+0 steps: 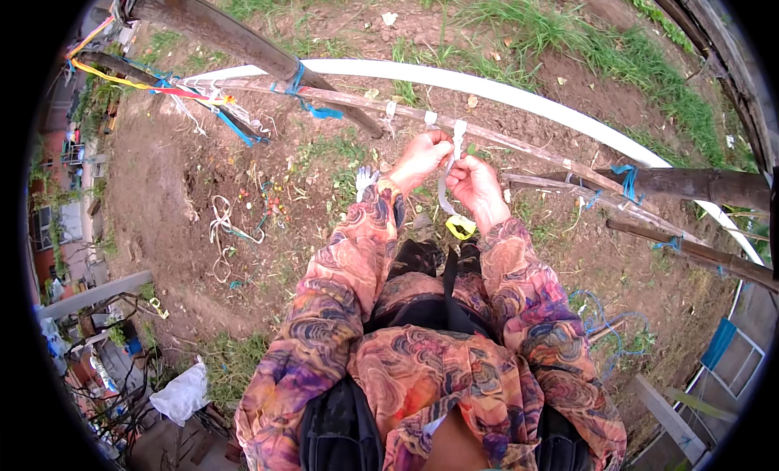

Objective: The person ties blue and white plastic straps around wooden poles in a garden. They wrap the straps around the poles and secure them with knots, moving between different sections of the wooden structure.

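Note:
In front of me a thin wooden pole (517, 143) runs across, with a long white pipe or band (462, 81) curving beyond it. A white strip (459, 130) is looped around the pole and hangs down between my hands, with a yellow piece (461, 227) below it. My left hand (424, 157) pinches the strip just under the pole. Close beside it, on the right, my right hand (476, 182) has its fingertips closed on the same strip. More white ties (430, 118) sit around the pole to the left.
A thick bamboo post (213, 36) slants at upper left, bound to the pole with blue ties (296, 84). Another thick post (706, 185) stands at right. On the soil lie a glove (365, 180), tangled cord (225, 227), blue string (614, 331) and a white plastic bag (181, 393).

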`<state>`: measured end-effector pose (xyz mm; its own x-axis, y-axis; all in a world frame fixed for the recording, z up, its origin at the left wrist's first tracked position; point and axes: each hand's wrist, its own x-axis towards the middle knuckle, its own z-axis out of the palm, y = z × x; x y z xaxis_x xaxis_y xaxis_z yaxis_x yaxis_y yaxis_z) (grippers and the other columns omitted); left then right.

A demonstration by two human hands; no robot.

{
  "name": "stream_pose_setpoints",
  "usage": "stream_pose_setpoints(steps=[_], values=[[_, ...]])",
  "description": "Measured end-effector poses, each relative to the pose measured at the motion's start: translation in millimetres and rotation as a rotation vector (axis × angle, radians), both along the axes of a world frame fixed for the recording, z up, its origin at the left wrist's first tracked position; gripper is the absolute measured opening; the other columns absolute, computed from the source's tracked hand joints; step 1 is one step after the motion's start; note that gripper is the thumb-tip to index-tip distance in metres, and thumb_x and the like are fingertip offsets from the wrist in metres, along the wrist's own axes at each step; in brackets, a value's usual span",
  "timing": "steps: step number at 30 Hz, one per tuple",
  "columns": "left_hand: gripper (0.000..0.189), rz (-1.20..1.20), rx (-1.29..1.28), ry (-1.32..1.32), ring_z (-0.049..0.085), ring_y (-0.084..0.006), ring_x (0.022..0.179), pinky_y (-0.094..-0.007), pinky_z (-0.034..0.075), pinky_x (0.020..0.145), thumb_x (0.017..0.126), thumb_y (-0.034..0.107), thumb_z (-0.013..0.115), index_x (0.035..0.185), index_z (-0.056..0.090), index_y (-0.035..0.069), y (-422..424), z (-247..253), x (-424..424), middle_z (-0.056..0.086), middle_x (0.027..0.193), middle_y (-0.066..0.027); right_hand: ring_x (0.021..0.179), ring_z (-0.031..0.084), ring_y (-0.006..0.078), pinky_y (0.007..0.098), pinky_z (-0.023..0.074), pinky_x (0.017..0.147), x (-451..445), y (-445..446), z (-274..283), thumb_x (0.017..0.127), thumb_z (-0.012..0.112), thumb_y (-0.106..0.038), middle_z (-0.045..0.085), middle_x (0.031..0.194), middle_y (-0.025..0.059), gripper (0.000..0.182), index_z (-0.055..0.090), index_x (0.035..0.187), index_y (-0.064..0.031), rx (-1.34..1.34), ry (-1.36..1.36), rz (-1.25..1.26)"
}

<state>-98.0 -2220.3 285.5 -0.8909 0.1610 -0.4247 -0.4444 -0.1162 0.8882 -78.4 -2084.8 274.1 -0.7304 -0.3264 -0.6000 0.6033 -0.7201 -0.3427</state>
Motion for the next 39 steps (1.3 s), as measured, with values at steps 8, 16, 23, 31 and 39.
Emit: stream_pose_setpoints(steps=[8, 16, 23, 31, 39], values=[[0.011, 0.009, 0.121, -0.077, 0.043, -0.0061, 0.056, -0.0198, 0.034, 0.051, 0.079, 0.009, 0.051, 0.087, 0.053, 0.002, -3.5, -3.3, 2.2, 0.050, 0.066, 0.0020, 0.056, 0.047, 0.0113, 0.0274, 0.0391, 0.049, -7.8, 7.7, 13.1, 0.079, 0.056, -0.007, 0.051, 0.068, -0.0009, 0.014, 0.054, 0.093, -0.0050, 0.246, 0.006, 0.138], [0.008, 0.043, 0.103, -0.040, 0.044, -0.0079, 0.053, -0.0212, 0.035, 0.050, 0.079, 0.010, 0.050, 0.083, 0.053, 0.004, 2.9, -6.3, 4.3, 0.050, 0.064, 0.0009, 0.054, 0.046, 0.0152, 0.0299, 0.0408, 0.052, 45.1, 2.3, -20.6, 0.083, 0.054, -0.011, 0.050, 0.064, 0.0031, 0.009, 0.049, 0.078, -0.0067, -0.128, -0.248, -0.142], [0.015, 0.191, 0.134, -0.017, 0.042, -0.0077, 0.048, -0.0220, 0.034, 0.045, 0.085, 0.011, 0.045, 0.098, 0.047, 0.004, 6.5, 4.3, 8.8, 0.053, 0.063, -0.0033, 0.060, 0.049, 0.0063, 0.0215, 0.0397, 0.051, 24.1, 8.2, 10.7, 0.085, 0.051, -0.010, 0.054, 0.070, 0.0009, 0.009, 0.055, 0.091, -0.0050, 0.836, 0.326, -0.196], [0.012, 0.571, -0.189, 0.326, 0.051, -0.0074, 0.064, -0.0214, 0.042, 0.055, 0.082, 0.007, 0.057, 0.093, 0.056, 0.003, 21.3, -4.2, 28.3, 0.054, 0.079, -0.0018, 0.063, 0.050, 0.0062, 0.0206, 0.0428, 0.063, 1.2, 9.5, 10.9, 0.085, 0.054, -0.010, 0.057, 0.078, -0.0002, 0.018, 0.058, 0.101, -0.0030, 0.671, 0.446, 0.238], [0.016, 0.556, -0.594, 0.523, 0.056, -0.0156, 0.059, -0.0280, 0.045, 0.055, 0.075, 0.013, 0.066, 0.085, 0.057, 0.004, 42.0, 20.2, 28.4, 0.053, 0.079, -0.0062, 0.068, 0.046, 0.0040, 0.0195, 0.0386, 0.060, 10.5, 15.8, -8.1, 0.084, 0.056, -0.009, 0.056, 0.078, -0.0010, 0.010, 0.057, 0.091, -0.0023, 0.812, 0.509, 0.215]])
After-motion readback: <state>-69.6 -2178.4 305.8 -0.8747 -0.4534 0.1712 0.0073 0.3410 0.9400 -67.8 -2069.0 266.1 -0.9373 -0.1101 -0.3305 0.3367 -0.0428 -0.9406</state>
